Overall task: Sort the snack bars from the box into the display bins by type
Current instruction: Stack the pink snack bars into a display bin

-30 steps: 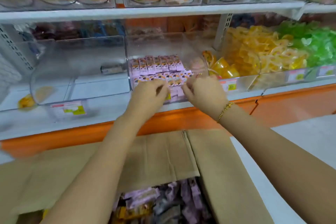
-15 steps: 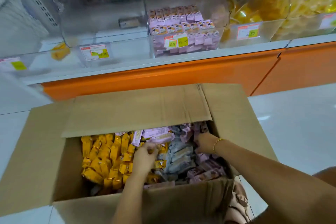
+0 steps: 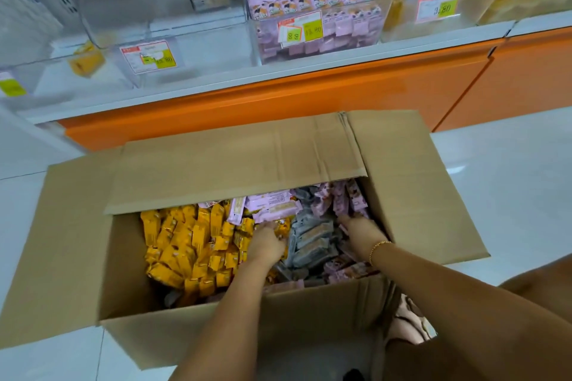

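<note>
Down in the box (image 3: 173, 328) with both hands, mid-pick, gathering a load for the bins; left hand (image 3: 267, 244) sunk in at the seam between yellow bars (image 3: 185, 244) and grey bars (image 3: 312, 241); right hand (image 3: 360, 230) in among pink bars (image 3: 343, 201) by the right wall; cannot tell the fingers on either side, tips buried in wrappers and smeared, so gripping or just raking, no saying; next up, probably: close on one type only, no strays, lift clear of the flap (image 3: 235, 170) hanging over the back of the load, then up to the matching bin; pink bin (image 3: 257, 43) on the shelf, part filled, the obvious home for pink; middle bin (image 3: 198, 49) with one lone bar (image 3: 210, 0) at the back, maybe grey, too blurred to swear to; left bin (image 3: 52, 77) with one yellow bar (image 3: 86, 61), cut off at the frame edge; hidden too: whatever lies under the flap, the lower layers, the small print on the price tags (image 3: 150, 56); far from done, judging by the heaped box.
</note>
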A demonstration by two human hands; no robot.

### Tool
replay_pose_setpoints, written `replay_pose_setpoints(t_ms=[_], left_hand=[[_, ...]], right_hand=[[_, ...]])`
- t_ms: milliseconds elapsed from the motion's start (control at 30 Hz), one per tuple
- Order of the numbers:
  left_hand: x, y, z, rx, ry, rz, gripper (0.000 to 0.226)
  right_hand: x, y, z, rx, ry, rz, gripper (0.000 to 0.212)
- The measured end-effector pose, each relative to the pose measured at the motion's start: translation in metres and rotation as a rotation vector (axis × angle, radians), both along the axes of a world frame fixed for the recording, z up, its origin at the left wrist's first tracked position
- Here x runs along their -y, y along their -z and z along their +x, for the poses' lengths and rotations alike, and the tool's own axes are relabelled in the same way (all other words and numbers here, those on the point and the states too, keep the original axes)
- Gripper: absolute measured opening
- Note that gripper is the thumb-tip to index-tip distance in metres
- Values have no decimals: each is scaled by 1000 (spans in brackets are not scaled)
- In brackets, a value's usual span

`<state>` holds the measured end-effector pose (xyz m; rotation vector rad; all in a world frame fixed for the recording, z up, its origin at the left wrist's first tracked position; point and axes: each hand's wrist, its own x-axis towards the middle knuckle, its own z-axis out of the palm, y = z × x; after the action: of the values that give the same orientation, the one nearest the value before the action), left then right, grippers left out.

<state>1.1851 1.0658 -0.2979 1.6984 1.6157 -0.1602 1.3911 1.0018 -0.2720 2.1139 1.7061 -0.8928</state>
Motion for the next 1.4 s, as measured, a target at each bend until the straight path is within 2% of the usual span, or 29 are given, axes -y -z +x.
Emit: replay_pose_setpoints(t_ms=[100, 133, 200, 300, 367, 467, 600, 733, 867, 1033, 1133, 1233, 1333, 1400], left_hand=[[-2, -14, 2, 90, -103, -103, 38], [-2, -21, 3, 137, -141, -132, 35], [0, -42, 4, 285, -254, -206, 31], [5, -81, 8, 748, -507, -536, 37], [5, -108, 11, 1057, -590, -653, 36], [-1, -145, 19, 1337, -722, -559, 38], [-10, -188, 25, 1393, -726, -388, 38], [-17, -218, 38, 1476, -754, -243, 40], [-27, -237, 62, 1599, -839, -280, 36], [-55, -254, 78, 1520, -776, -147, 28], [-79, -266, 85, 1491, -722, -117, 4], [-109, -282, 93, 1520, -618, -119, 15], [-139, -300, 109, 1533, -512, -171, 16], [-166, -308, 123, 1475, -488, -124, 12]], right_hand=[[-14, -36, -1, -85, 69, 46, 29], [-20, -52, 0, -130, 89, 57, 26], [-32, -83, 6, -297, 173, 66, 35], [-41, -124, 19, -727, 383, 38, 45], [-43, -144, 24, -949, 469, 77, 52], [-43, -168, 23, -1255, 497, 179, 43], [-45, -196, 17, -1448, 518, 275, 36], [-48, -225, 12, -1414, 555, 477, 32], [-52, -240, 2, -1421, 599, 643, 31], [-73, -250, 12, -1323, 668, 743, 25], [-93, -256, 27, -1212, 675, 789, 33], [-116, -268, 47, -1064, 618, 773, 44], [-145, -279, 69, -958, 601, 770, 23], [-168, -281, 88, -933, 645, 804, 16]])
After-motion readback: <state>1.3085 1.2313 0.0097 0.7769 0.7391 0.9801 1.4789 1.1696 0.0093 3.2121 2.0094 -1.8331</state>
